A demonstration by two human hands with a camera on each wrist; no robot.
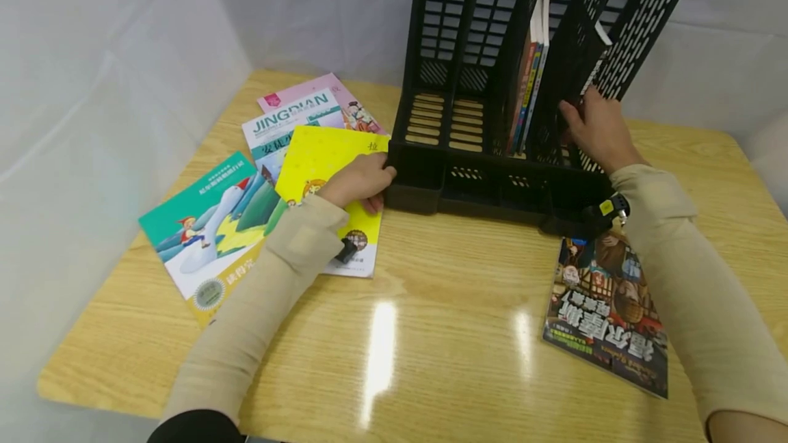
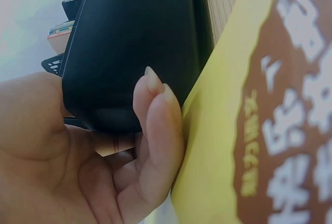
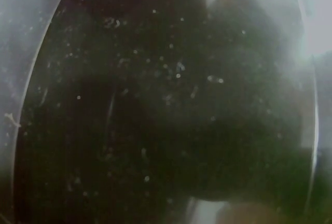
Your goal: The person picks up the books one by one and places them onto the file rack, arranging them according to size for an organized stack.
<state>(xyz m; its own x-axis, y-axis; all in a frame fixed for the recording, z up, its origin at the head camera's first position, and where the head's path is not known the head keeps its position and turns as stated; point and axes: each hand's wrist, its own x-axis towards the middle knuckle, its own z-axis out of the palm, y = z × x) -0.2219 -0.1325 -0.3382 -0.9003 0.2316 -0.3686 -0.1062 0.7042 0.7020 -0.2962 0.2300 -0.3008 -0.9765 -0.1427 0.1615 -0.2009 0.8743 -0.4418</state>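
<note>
A black magazine file rack (image 1: 474, 176) with upright dividers stands at the back of the table. My left hand (image 1: 360, 183) grips its front left corner, and the left wrist view shows curled fingers (image 2: 161, 141) against the rack's dark end wall. My right hand (image 1: 600, 125) is inside the rightmost slot, holding a dark-spined book (image 1: 596, 60) that stands tilted there. The hand hides the book's lower part. Several thin books (image 1: 529, 87) stand upright in the slot left of it. The right wrist view is dark and blurred.
Left of the rack lie a yellow book (image 1: 326, 149), a green-topped book (image 1: 215, 224), a JINGDIAN book (image 1: 292, 118) and a pink one (image 1: 357, 104), partly overlapping. A dark-covered book (image 1: 606, 313) lies beneath the right forearm on the wooden table (image 1: 455, 347). White sheeting (image 1: 320, 12) hangs behind.
</note>
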